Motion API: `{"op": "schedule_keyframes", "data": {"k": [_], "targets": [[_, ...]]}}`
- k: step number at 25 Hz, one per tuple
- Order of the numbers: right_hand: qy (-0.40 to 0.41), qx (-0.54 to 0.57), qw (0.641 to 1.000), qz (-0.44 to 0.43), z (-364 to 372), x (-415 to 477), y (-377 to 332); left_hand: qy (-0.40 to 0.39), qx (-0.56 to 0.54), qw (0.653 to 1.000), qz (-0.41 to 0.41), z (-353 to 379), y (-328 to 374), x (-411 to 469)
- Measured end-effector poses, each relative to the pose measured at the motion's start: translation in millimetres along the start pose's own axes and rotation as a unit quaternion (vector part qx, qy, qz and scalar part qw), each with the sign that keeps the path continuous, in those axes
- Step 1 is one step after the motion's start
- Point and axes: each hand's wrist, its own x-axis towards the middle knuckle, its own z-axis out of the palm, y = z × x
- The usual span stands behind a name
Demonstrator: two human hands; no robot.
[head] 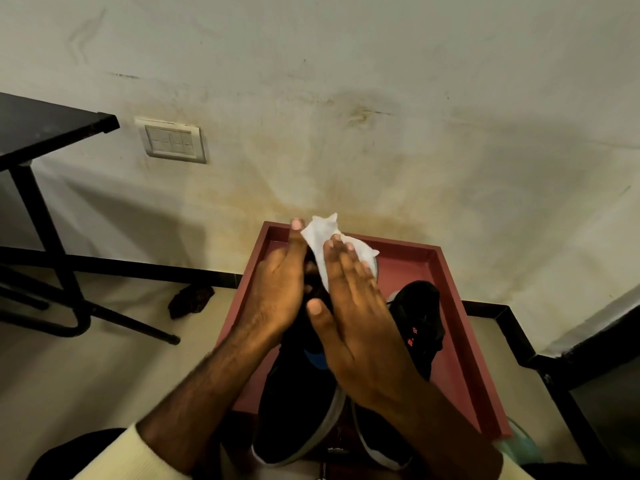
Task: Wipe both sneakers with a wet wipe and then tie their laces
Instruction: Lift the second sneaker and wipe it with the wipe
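Observation:
Two black sneakers lie in a reddish tray [460, 327]. The left sneaker [294, 403] has a grey sole rim and a blue patch, and both hands cover its front. The right sneaker [420, 320] shows red marks on its side. My left hand [277, 289] holds the left sneaker's left side, fingers stretched forward. My right hand [353, 306] lies flat on top and presses a white wet wipe [325, 237] against the toe. The wipe sticks out past my fingertips. The laces are hidden under my hands.
A stained wall with a white switch plate [173, 142] stands just behind the tray. A black metal-framed table [41, 133] is at the left, with a dark crumpled object [190, 299] on the floor near it. A black frame [540, 362] runs along the right.

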Motion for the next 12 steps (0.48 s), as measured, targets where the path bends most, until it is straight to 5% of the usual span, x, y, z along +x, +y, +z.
{"op": "schedule_keyframes", "data": {"k": [4,9,12], "targets": [[-0.063,0.029,0.997,-0.024,12.3,-25.0,-20.9,0.037,-0.075,0.996,-0.042,-20.2,1.5,10.6],[0.033,0.024,0.999,0.008,-4.2,5.7,1.0,-0.048,-0.017,0.998,0.048,0.6,6.0,-12.0],[0.023,0.000,1.000,-0.014,-6.7,12.2,5.9,-0.039,-0.014,0.998,0.052,2.2,6.9,-10.6]]}}
